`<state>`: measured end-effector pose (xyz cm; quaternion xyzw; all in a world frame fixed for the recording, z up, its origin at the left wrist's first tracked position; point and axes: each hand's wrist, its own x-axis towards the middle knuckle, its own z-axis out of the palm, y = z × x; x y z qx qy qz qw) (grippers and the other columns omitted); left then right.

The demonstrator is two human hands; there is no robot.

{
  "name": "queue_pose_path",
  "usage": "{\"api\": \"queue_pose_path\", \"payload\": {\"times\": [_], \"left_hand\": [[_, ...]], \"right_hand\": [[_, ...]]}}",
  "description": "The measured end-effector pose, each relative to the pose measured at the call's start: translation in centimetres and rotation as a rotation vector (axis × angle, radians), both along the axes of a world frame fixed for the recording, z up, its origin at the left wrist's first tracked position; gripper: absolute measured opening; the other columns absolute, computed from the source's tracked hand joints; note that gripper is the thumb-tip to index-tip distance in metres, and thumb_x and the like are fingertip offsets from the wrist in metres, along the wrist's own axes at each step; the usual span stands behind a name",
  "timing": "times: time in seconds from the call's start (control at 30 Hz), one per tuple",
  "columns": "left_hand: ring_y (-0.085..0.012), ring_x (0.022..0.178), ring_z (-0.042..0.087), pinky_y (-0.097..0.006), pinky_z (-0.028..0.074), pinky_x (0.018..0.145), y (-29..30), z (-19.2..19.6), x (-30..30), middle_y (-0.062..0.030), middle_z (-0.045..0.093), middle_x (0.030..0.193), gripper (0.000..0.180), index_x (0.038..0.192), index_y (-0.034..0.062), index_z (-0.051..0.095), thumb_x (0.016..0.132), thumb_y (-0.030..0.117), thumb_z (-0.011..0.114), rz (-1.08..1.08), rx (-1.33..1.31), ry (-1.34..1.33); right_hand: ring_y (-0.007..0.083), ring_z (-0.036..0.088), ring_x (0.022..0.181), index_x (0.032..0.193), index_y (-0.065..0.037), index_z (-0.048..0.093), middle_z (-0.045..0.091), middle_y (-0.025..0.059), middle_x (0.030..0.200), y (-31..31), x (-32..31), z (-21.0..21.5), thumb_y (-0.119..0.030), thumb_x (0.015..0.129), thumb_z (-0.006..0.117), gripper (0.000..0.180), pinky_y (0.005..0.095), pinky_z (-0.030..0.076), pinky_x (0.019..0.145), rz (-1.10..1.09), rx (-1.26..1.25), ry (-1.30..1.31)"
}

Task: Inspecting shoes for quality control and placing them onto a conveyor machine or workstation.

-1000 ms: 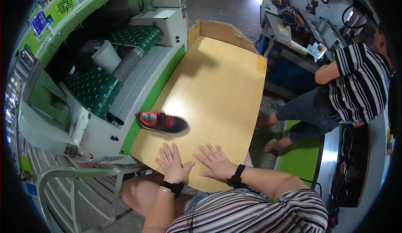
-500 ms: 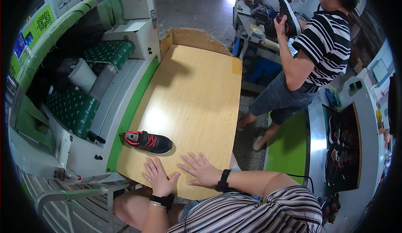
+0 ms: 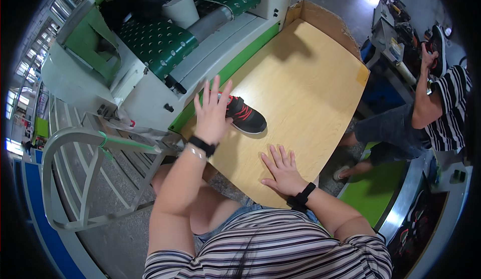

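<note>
On the light wooden tabletop sits a black sneaker with red laces and a pale sole, its toe toward the right. My left hand is raised with spread fingers at the sneaker's heel end, covering part of it from view. Whether that hand touches the shoe I cannot tell, but nothing is gripped in it. Flat on the near part of the tabletop rests my right hand, fingers apart and holding nothing. Black straps circle both wrists.
Left of the table stands a machine with a perforated green belt. A cardboard edge borders the far side. Beyond the right edge, a person in a striped shirt holds another sneaker. A grey metal rail stands at left.
My left hand has lifted from the tabletop and gone up to the sneaker's heel end. My right hand still lies flat. The whole view has turned toward the left.
</note>
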<state>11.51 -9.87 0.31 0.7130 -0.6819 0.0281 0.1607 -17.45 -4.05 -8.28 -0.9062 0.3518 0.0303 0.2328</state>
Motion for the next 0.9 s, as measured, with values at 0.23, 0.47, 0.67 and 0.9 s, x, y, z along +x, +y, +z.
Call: {"api": "queue_pose_path", "payload": {"times": [0.23, 0.47, 0.67, 0.9], "left_hand": [[-0.0352, 0.113, 0.063, -0.054, 0.041, 0.105, -2.6, -0.6, 1.6, -0.0147, 0.070, 0.116, 0.098, 0.142, 0.0103, 0.052, 0.057, 0.036, 0.092, -0.175, 0.256, -0.080], [-0.0458, 0.086, 0.068, -0.052, 0.054, 0.076, 5.6, -0.6, -4.7, -0.0276, 0.069, 0.092, 0.060, 0.106, -0.0032, 0.058, 0.078, 0.044, 0.083, 0.158, 0.353, 0.331], [-0.0460, 0.095, 0.068, -0.048, 0.053, 0.084, 8.8, -0.3, -6.7, -0.0300, 0.069, 0.103, 0.084, 0.151, -0.0064, 0.033, 0.090, 0.037, 0.071, 0.237, 0.330, 0.676], [-0.0442, 0.143, 0.035, -0.048, 0.030, 0.118, 8.4, -5.5, -5.9, -0.0296, 0.026, 0.159, 0.087, 0.158, -0.0020, 0.022, 0.090, 0.026, 0.070, 0.097, 0.158, 0.817]], "right_hand": [[0.0451, 0.006, 0.156, 0.163, -0.018, 0.020, 0.009, 0.0198, 0.170, -0.7, -0.6, -0.3, -0.053, 0.093, 0.063, 0.089, 0.0668, 0.008, 0.121, -0.010, -0.020, -0.046], [0.0439, 0.006, 0.156, 0.163, -0.018, 0.019, 0.009, 0.0191, 0.170, -0.5, -0.8, -0.3, -0.052, 0.094, 0.063, 0.089, 0.0656, 0.011, 0.121, -0.005, -0.032, -0.072], [0.0435, 0.006, 0.156, 0.164, -0.018, 0.018, 0.008, 0.0179, 0.170, -0.1, -0.7, 0.2, -0.051, 0.094, 0.062, 0.089, 0.0655, 0.012, 0.121, -0.002, -0.032, -0.050], [0.0433, 0.005, 0.156, 0.164, -0.018, 0.017, 0.008, 0.0179, 0.170, -0.2, -0.6, 0.3, -0.049, 0.095, 0.062, 0.088, 0.0654, 0.010, 0.121, 0.003, -0.022, -0.051]]}}
